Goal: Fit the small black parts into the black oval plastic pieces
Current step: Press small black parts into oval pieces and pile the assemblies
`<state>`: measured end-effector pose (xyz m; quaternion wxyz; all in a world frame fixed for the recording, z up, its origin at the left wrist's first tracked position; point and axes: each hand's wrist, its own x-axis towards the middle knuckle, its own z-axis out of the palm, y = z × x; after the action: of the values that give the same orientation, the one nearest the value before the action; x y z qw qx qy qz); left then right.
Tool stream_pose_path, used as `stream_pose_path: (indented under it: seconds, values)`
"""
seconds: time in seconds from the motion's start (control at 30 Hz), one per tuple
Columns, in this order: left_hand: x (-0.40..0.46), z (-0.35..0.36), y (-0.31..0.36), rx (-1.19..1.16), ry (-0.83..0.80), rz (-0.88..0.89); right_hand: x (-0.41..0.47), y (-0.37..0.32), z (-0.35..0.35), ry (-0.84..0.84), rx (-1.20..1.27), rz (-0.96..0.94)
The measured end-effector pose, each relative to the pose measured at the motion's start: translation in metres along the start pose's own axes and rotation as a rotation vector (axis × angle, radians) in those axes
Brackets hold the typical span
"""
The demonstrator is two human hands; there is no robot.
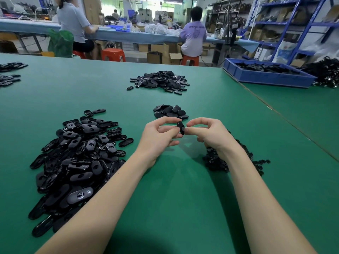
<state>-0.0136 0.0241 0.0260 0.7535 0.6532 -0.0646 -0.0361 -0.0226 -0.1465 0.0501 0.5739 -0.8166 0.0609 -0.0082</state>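
Above the green table (pixel 174 189), my left hand (pixel 157 136) and my right hand (pixel 207 134) together pinch one black oval plastic piece (pixel 180 127), held on edge between the fingertips. Whether a small part sits in it is hidden by my fingers. A large heap of black oval pieces (pixel 77 158) lies to my left. A pile of small black parts (pixel 216 162) lies under and behind my right wrist. A small stack of oval pieces (pixel 170 111) sits just beyond my hands.
Another heap of black pieces (pixel 159 82) lies farther back in the middle, and more lie at the far left edge (pixel 9 74). A blue bin (pixel 266 74) of black parts stands on the adjoining table at right. Two people sit at a bench behind.
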Motion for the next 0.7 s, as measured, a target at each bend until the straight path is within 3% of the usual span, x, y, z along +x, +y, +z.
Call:
stream_pose_path:
  seconds: [0.7]
  values:
    - [-0.001,0.0019,0.0003,0.085,0.012,0.049,0.0014,-0.0033,0.0034,0.028,-0.026,-0.015]
